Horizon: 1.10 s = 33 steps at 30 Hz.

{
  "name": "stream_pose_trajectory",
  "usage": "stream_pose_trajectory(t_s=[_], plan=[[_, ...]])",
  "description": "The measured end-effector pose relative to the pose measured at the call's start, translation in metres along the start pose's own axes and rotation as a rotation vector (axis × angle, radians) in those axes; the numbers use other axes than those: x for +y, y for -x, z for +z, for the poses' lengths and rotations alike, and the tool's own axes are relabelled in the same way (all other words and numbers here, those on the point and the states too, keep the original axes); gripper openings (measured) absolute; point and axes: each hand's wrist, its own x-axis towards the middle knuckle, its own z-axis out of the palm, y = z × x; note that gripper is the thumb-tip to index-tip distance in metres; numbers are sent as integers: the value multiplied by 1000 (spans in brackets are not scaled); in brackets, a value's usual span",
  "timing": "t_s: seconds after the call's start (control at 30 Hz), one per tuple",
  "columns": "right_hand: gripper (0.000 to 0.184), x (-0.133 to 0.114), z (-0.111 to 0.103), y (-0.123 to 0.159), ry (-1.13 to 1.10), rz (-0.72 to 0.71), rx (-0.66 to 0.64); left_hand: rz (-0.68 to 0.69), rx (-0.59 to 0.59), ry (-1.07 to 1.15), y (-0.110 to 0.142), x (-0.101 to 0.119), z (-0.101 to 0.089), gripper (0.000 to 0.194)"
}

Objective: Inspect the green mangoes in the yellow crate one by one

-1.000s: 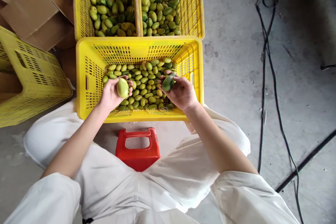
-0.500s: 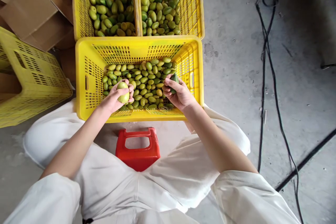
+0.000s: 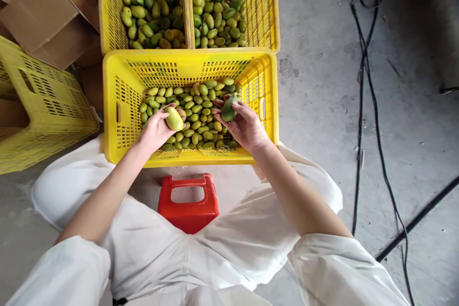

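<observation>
In the head view, my left hand (image 3: 158,129) holds a pale yellow-green oval fruit (image 3: 174,119), with the thumb along its near side. My right hand (image 3: 247,126) has its fingers loosely curled around a dark green oval fruit (image 3: 228,109) that narrows toward its top. Both hands are above the near yellow crate (image 3: 190,157). Beneath them inside it lies a layer of smaller green and yellowish oval fruits (image 3: 196,109). Some of these are hidden by my hands.
Two more yellow crates (image 3: 188,5) with green fruit adjoin the far side. A tilted yellow crate (image 3: 57,100) and cardboard boxes (image 3: 43,14) are at left. A red plastic stool (image 3: 188,210) sits between my legs. Black cables (image 3: 373,91) cross the floor at right.
Both hands have turned their fruits and loosened their fingers, so more of each fruit shows. The dark green fruit has shifted slightly left. The crates have stayed in place.
</observation>
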Motion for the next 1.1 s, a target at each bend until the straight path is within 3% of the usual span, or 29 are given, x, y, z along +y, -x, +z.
stream_pose_trajectory(t_s=[0.2, 0.37, 0.5, 0.63, 0.77, 0.87, 0.97, 1.1], plan=[[70, 1, 1, 2, 25, -59, 47, 66, -68, -79, 0, -2, -5, 30], [76, -1, -2, 3, 66, 1, -1, 80, 30, -44, -2, -1, -5, 24], [70, -3, -2, 2, 59, -6, 3, 56, 86, -1, -3, 1, -1, 20], [55, -2, -1, 0, 54, -5, 19, 56, 19, -7, -2, 0, 0, 21], [62, 1, 0, -2, 41, 10, 43, 98, -10, -16, -3, -5, -2, 29], [69, 2, -1, -2, 48, 23, 30, 130, 13, -1, -2, -6, -3, 25], [67, 2, -3, -3, 47, 34, 9, 106, 7, 10, -1, -5, -3, 16], [57, 2, -5, -4, -3, 29, 25, 60, 3, -9, 1, -2, -2, 31]])
